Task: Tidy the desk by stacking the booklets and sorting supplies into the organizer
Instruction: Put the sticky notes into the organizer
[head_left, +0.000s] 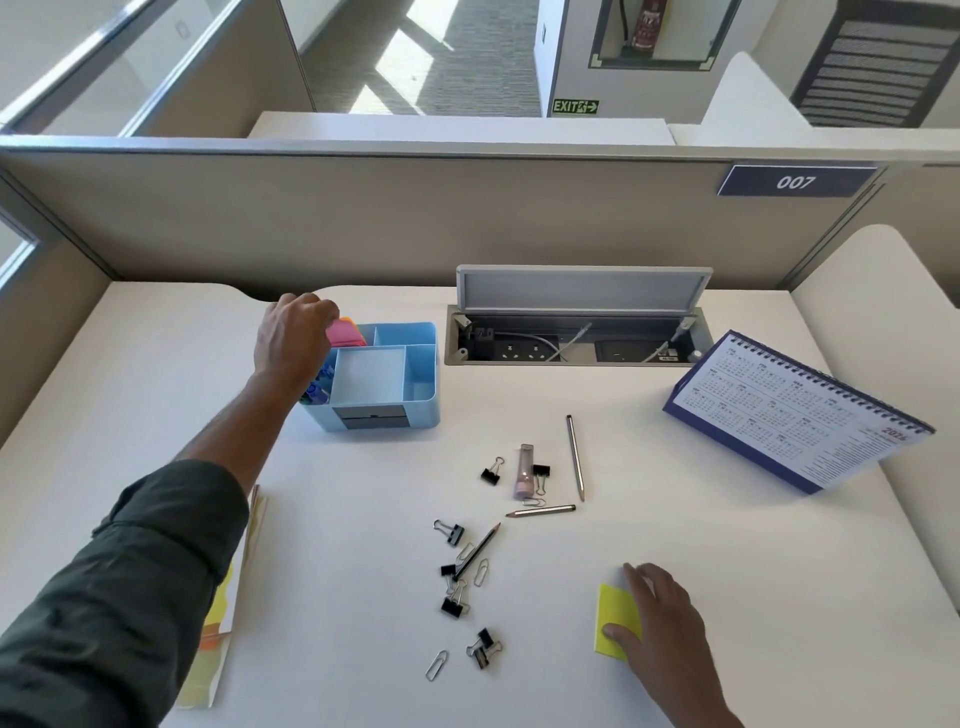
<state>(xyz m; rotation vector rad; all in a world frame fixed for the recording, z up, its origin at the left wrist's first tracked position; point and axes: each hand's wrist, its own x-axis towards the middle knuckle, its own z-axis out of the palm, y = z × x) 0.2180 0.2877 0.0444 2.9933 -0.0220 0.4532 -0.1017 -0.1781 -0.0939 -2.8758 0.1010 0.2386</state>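
white desk (337, 649) in an office booth, with a tan wall behind it. the left hand (293, 338) reaches to the blue organizer (410, 405) and pinches pink sticky notes (344, 332) over its back left box. the right hand (667, 618) rests on a yellow sticky pad (615, 613), thumb and fingers curled at its edges. black clips (451, 607), pencils (575, 457) and a paper clip (436, 665) lie between the hands. booklets (228, 623) lie under the left sleeve. a calendar (795, 415) stands at the right.
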